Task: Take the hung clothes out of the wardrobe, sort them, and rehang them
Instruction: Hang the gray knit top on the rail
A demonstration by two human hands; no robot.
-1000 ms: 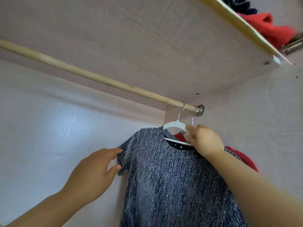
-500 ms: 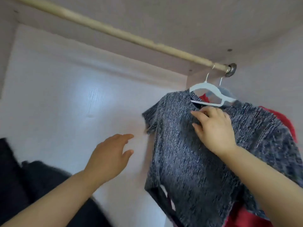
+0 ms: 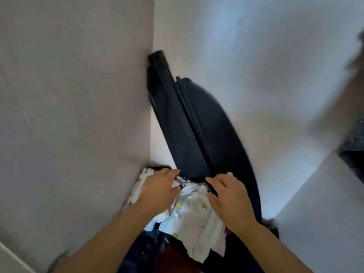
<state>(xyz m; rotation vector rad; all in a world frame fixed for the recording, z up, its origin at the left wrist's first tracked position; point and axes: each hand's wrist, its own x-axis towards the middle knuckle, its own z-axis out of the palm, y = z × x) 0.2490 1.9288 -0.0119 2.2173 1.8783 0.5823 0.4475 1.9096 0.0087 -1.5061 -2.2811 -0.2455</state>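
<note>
I look down into the bottom left corner of the wardrobe. A crumpled white garment with pale yellow spots (image 3: 194,208) lies on top of a heap of dark clothes (image 3: 149,251). My left hand (image 3: 157,191) rests on its left side with fingers curled over the cloth. My right hand (image 3: 230,196) lies on its right side, fingers spread and bent onto the fabric. The hanging grey speckled shirt (image 3: 354,140) shows only as a blurred edge at far right. The rail and hangers are out of view.
A long black bag or case (image 3: 189,131) leans upright in the corner against the back wall (image 3: 266,75). The wardrobe's left side panel (image 3: 74,115) stands close to my left arm. A pale panel (image 3: 325,223) rises at lower right.
The view has swung down from the rail to the wardrobe floor. Both hands left the grey shirt and its hanger and now lie on the white garment in the heap.
</note>
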